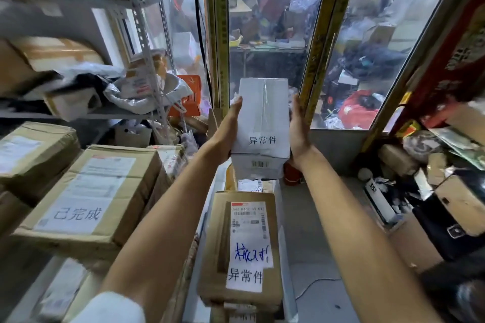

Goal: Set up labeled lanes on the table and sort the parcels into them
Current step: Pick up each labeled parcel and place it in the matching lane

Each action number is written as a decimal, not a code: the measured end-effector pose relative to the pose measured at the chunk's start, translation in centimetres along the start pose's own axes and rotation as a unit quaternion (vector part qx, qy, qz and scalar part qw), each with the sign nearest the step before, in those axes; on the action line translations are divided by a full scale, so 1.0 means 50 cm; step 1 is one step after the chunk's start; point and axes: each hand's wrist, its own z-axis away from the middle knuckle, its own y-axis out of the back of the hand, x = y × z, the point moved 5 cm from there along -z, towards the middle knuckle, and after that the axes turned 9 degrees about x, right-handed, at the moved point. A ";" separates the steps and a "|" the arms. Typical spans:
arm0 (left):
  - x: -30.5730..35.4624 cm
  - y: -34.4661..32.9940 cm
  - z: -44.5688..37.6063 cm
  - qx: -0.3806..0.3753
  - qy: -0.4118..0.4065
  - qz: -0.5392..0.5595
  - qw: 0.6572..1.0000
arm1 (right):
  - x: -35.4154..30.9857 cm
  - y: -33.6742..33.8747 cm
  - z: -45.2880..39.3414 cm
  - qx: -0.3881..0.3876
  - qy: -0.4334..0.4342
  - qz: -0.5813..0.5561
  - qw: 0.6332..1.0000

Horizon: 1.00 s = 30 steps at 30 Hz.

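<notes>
Two bare hands are showing at twelve o'clock. Two parcels are carrying a handwritten 异常件 label: one white rectangular box [262, 118] at twelve o'clock, one brown cardboard box [242, 249] at six. One brown carton labelled 已完成 [89, 199] is lying at nine o'clock.

We see a white parcel [262, 115] held up at the centre, its long side running away from us, clear tape down its top face and the handwritten label 异常件 at its near end. It sits between the left hand [227, 134] and right hand [298, 128], whose flat palms press its two sides. Just under it lies a second white box [256, 166] with a barcode. Nearer to us lies a brown carton [244, 249], flat, bearing a shipping label, blue scribble and 异常件. At left, a larger brown carton [89, 196] carries a sheet reading 已完成.
</notes>
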 end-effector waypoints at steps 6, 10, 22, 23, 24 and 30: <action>-0.052 0.017 -0.018 0.018 0.024 -0.018 0.999 | 0.076 -0.003 -0.008 -0.026 -0.041 0.014 0.999; -0.101 0.026 -0.025 0.032 0.052 -0.017 0.998 | 0.115 0.011 0.005 -0.021 -0.067 -0.023 0.997; -0.143 0.043 -0.013 0.040 0.132 -0.054 0.989 | 0.165 0.020 0.006 -0.024 -0.124 0.038 0.991; -0.144 0.042 -0.014 0.037 0.131 -0.058 0.989 | 0.166 0.022 0.007 -0.016 -0.125 0.043 0.991; -0.144 0.040 -0.015 0.034 0.129 -0.064 0.989 | 0.165 0.025 0.008 -0.015 -0.124 0.046 0.991; -0.143 0.033 -0.013 0.025 0.129 -0.091 0.987 | 0.161 0.036 0.012 -0.005 -0.128 0.045 0.991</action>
